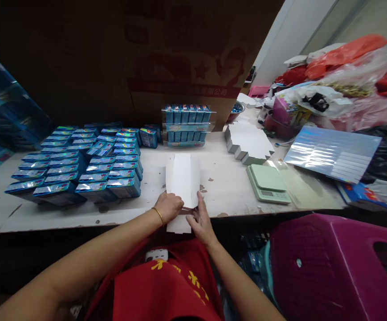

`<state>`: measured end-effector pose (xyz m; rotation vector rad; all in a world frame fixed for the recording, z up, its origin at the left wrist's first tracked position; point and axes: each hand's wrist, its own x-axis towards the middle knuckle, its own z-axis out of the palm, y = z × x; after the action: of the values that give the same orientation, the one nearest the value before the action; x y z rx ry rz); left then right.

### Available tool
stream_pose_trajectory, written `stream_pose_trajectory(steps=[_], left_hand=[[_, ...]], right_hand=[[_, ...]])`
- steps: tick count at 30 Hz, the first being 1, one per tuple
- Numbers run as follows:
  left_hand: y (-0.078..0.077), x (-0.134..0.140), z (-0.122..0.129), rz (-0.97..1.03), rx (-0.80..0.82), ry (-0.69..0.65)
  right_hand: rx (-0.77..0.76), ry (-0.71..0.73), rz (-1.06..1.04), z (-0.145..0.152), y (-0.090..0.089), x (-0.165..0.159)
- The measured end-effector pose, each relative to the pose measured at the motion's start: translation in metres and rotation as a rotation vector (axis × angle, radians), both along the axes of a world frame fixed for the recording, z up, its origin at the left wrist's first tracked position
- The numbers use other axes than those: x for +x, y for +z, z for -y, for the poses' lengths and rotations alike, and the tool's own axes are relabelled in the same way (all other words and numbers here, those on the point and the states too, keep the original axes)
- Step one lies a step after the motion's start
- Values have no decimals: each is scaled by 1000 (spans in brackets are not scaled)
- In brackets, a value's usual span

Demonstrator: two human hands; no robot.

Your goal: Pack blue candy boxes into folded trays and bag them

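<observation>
A partly folded white cardboard box (181, 176) lies lengthwise before me, its side walls raised and its near end flap (179, 224) hanging past the table's front edge. At the near left corner, my left hand (169, 206), with a gold bracelet on the wrist, is closed with its fingertips on the cardboard. My right hand (202, 223) is at the near right corner, thumb and index finger spread apart. Its index finger points up along the right wall, and its other fingers are partly hidden. Beyond the box stands a clear two-tier display (188, 127) holding small blue packs.
Rows of blue packs (93, 165) fill the table's left side. On the right are a stack of flat white cardboard blanks (248, 142), a pale green scale (268, 183) and a shiny silvery sheet (333, 151). A magenta plastic stool (333, 263) stands below the edge.
</observation>
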<state>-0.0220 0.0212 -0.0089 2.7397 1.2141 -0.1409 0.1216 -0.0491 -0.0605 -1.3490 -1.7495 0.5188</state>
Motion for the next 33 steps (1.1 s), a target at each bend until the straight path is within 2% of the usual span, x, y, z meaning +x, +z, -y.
stream_pose_trajectory(steps=[3, 5, 7, 11, 16, 20, 24, 29, 33], left_hand=[[0, 1, -2, -15, -21, 4], [0, 2, -2, -21, -37, 13], [0, 2, -2, -23, -55, 17], [2, 1, -4, -19, -98, 16], [15, -8, -18, 8, -201, -25], [20, -17, -25, 97, -384, -110], [17, -18, -29, 80, -380, -23], [13, -15, -40, 59, -388, 73], [10, -11, -34, 69, -297, 172]], right_hand=[[-13, 78, 298, 12, 6, 13], [42, 122, 511, 17, 6, 19], [126, 159, 602, 17, 0, 21], [292, 224, 492, 3, -13, 11], [380, 61, 184, -10, -14, -6], [378, -26, 78, -9, -15, -13], [391, -56, 75, -9, -14, -14], [282, -61, 34, -8, -9, -11], [252, -30, 78, -7, -10, -10]])
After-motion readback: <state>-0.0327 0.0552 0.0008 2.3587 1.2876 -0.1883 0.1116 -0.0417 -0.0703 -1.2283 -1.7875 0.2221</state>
